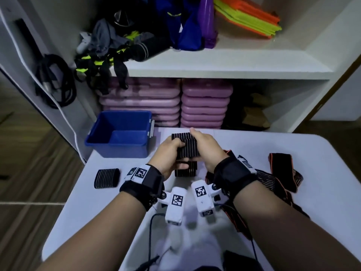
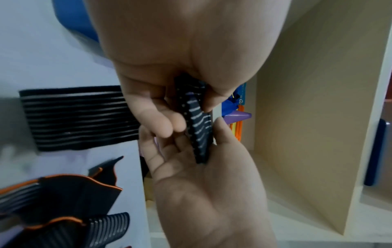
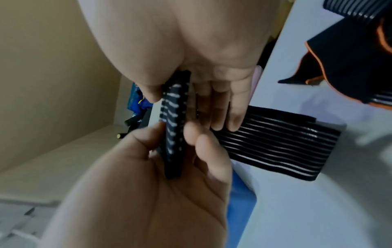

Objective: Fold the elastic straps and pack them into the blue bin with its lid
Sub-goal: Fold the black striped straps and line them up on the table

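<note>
Both hands hold one folded black elastic strap with pale stripes [image 1: 186, 145] in the air above the white table [image 1: 254, 202]. My left hand [image 1: 175, 147] pinches its left side between thumb and fingers, and my right hand [image 1: 197, 137] pinches the right side. The wrist views show the strap [image 2: 199, 127] [image 3: 174, 125] edge-on between thumb and fingers of each hand. Under the hands a second folded strap [image 1: 185, 169] lies on the table. A third folded strap [image 1: 107, 178] lies further left. The blue bin [image 1: 119, 133] stands at the table's far left corner with no lid on it.
Loose black straps with orange edges [image 1: 281, 173] sprawl over the right side of the table. Behind it is a white shelf unit [image 1: 214, 69] with stacked pink cases [image 1: 205, 106] below and gear above. Cables hang off the table's near edge [image 1: 151, 231].
</note>
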Available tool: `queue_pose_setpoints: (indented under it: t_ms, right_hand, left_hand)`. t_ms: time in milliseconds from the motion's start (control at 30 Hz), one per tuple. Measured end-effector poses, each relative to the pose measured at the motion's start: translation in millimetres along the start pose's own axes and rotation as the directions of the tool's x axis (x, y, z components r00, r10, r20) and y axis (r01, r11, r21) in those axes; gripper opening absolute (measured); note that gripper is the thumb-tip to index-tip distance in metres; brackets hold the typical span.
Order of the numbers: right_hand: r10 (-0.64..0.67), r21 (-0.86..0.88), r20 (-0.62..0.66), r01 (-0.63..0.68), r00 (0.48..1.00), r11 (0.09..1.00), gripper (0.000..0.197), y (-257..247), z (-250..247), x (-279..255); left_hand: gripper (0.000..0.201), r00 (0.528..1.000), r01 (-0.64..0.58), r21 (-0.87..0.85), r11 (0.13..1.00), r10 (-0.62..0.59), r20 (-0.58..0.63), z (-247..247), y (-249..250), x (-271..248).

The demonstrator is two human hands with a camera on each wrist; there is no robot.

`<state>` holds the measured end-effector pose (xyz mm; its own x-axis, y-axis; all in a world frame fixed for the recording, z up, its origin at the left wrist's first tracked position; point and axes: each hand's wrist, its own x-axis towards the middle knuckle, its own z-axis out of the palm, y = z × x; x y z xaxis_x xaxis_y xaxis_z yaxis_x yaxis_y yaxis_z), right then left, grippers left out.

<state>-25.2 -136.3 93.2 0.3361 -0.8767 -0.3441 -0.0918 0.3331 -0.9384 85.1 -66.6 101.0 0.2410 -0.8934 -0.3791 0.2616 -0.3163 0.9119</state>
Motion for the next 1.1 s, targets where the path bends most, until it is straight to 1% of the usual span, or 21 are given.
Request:
queue_pose_setpoints:
  t_ms: [100, 167, 200, 267, 367, 500, 567, 600, 700, 733, 800, 900, 933, 1000, 1033, 1067, 1100]
  right_hand:
    - [0.115, 0.148, 0.043, -0.12, 0.992, 0.982, 0.043, 9.7, 4.6, 15.2]
    - [0.196, 0.238, 0.09, -0.212, 0.976, 0.948, 0.05, 17.6, 9.1, 27.3]
    - [0.234, 0.256, 0.109, -0.255, 0.966, 0.932, 0.051, 22.4, 11.4, 33.7]
    - [0.287, 0.282, 0.121, -0.31, 0.95, 0.908, 0.043, 31.6, 15.0, 46.8]
    - [0.305, 0.288, 0.106, -0.323, 0.947, 0.902, 0.032, 41.0, 17.3, 70.9]
    - [0.301, 0.287, 0.074, -0.309, 0.951, 0.907, 0.022, 47.3, 17.4, 106.0]
    - [0.3, 0.28, 0.076, -0.31, 0.951, 0.909, 0.02, 44.3, 18.6, 122.3]
    - [0.289, 0.273, 0.072, -0.298, 0.955, 0.915, 0.019, 42.6, 19.6, 130.5]
    - [0.218, 0.213, 0.003, -0.214, 0.976, 0.953, 0.019, 40.7, 21.5, 157.8]
    - [0.203, 0.191, -0.001, -0.2, 0.979, 0.961, 0.019, 41.9, 22.1, 166.1]
    - [0.196, 0.119, -0.02, -0.192, 0.98, 0.974, 0.022, 48.1, 24.0, 183.2]
    - [0.192, -0.017, -0.065, -0.193, 0.979, 0.981, 0.021, 74.3, 23.0, 221.5]
    - [0.19, -0.097, -0.077, -0.197, 0.979, 0.976, 0.018, 84.6, 22.5, 233.6]
    - [0.18, -0.282, -0.104, -0.202, 0.978, 0.938, 0.009, 94.3, 22.3, 236.5]
    - [0.173, -0.354, -0.117, -0.204, 0.978, 0.913, 0.013, 98.9, 20.4, 237.2]
    - [0.161, -0.414, -0.116, -0.196, 0.98, 0.889, 0.013, 102.9, 18.7, 236.7]
    - [0.153, -0.472, -0.111, -0.188, 0.982, 0.862, 0.008, 105.9, 17.8, 234.1]
  left_hand:
    - [0.02, 0.997, 0.021, 0.054, 0.998, -0.025, 0.077, -22.2, -15.2, 1.2]
    - [0.022, 0.993, 0.038, 0.099, 0.994, -0.049, 0.112, -32.6, -25.1, -2.2]
    - [0.023, 0.991, 0.045, 0.121, 0.992, -0.06, 0.119, -36.7, -31.5, -4.1]
    - [0.026, 0.988, 0.072, 0.151, 0.986, -0.092, 0.125, -42.9, -46.3, -9.6]
    - [0.032, 0.981, 0.131, 0.176, 0.976, -0.153, 0.118, -51.7, -72.2, -15.8]
    - [0.029, 0.964, 0.228, 0.209, 0.951, -0.25, 0.086, -60.7, -111.9, -19.2]
    - [0.034, 0.954, 0.272, 0.225, 0.936, -0.292, 0.065, -63.4, -129.1, -22.0]
    - [0.033, 0.95, 0.289, 0.232, 0.929, -0.308, 0.053, -64.6, -136.3, -23.7]
    - [0.029, 0.94, 0.316, 0.278, 0.907, -0.338, 0.036, -69.3, -157.9, -24.6]
    - [0.03, 0.938, 0.319, 0.296, 0.901, -0.344, 0.036, -70.8, -163.3, -24.6]
    - [0.034, 0.94, 0.317, 0.305, 0.898, -0.34, 0.025, -73.3, -173.1, -25.0]
    - [0.045, 0.94, 0.324, 0.249, 0.913, -0.341, 0.028, -72.3, -186.7, -25.3]
    - [0.05, 0.943, 0.317, 0.238, 0.918, -0.333, 0.028, -71.4, -190.2, -24.4]
    - [0.06, 0.95, 0.3, 0.233, 0.925, -0.312, 0.016, -72.3, -199.3, -20.0]
    - [0.063, 0.951, 0.298, 0.242, 0.923, -0.31, 0.012, -73.8, -202.6, -17.5]
    - [0.066, 0.951, 0.295, 0.267, 0.917, -0.31, 0.012, -75.6, -205.1, -15.0]
    - [0.067, 0.951, 0.287, 0.317, 0.904, -0.308, 0.017, -76.6, -205.5, -14.2]
